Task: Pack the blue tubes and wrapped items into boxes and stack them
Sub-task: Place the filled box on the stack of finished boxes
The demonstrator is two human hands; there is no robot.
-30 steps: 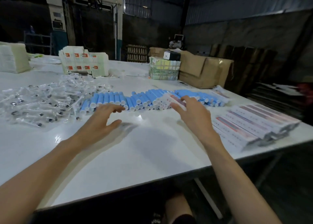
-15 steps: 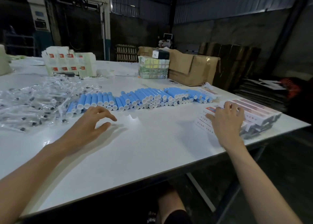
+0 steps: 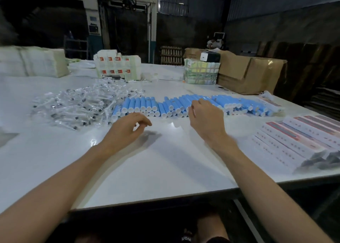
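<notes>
Blue tubes (image 3: 165, 106) lie in a long row across the middle of the frame on the white table (image 3: 147, 169). Each has its long axis running away from us and its white cap pointing toward the lower edge, which we judge makes for easy one-by-one picking. Wrapped items (image 3: 79, 106) are heaped just left of them, and flat boxes (image 3: 294, 137) are fanned at the right edge, probably kept within our right hand's reach. Our left hand (image 3: 127, 126) hovers before the row, fingers loosely curled and holding nothing. Our right hand (image 3: 206, 115) arches over the tubes, and we cannot tell whether its bent fingers grasp one.
</notes>
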